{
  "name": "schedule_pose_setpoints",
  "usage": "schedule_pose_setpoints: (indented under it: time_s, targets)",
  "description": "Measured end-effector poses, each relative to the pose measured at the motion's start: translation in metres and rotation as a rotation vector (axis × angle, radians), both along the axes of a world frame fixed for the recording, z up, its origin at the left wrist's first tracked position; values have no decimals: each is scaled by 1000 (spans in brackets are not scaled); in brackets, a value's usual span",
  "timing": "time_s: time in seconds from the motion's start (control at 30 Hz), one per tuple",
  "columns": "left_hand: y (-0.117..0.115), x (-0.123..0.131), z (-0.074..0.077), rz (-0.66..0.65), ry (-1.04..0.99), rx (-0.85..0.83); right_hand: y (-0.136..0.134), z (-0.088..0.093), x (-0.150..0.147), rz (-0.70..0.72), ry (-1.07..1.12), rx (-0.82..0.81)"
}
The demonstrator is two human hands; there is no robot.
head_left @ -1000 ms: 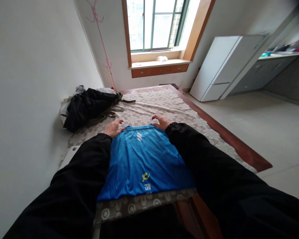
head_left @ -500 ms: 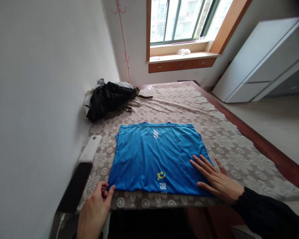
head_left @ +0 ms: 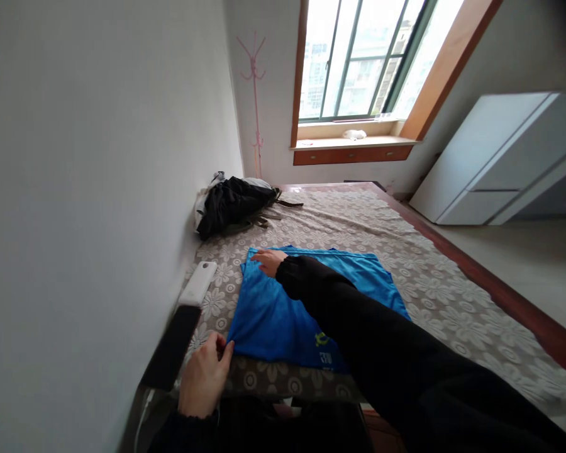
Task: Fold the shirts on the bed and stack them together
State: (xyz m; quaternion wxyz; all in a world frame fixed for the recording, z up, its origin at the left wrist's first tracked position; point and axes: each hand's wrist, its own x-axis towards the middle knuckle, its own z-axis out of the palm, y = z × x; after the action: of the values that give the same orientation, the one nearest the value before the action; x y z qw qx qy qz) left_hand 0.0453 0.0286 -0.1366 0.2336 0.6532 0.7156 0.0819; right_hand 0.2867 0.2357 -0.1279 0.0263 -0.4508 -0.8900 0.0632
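Blue printed jersey (head_left: 273, 321) flat on the cloth-covered tabletop (head_left: 342, 217), seemingly doubled once already, no sideways fold made yet; left hand (head_left: 207, 371) pinches its near-left corner, right hand (head_left: 270, 261) at the far-left corner, grip not determinable.

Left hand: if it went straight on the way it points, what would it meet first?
Most likely the blue garment: the left hand sits at its near left corner, though exact contact is hard to judge.
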Motion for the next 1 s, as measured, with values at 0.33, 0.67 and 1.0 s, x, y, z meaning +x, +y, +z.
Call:
schedule_pose_setpoints:
  time_s: [0.33, 0.67, 1.0]
  targets:
    - [-2, -10, -11, 48, -439, 104, 61, -23, -38, 212, -80, 27]
    - [-6, -13, -8, 107, -553, 175, 81, -2, -29, 400, -97, -10]
    - [-19, 36, 40, 47, -590, 506, 65, 56, 61, 299, 238, 70]
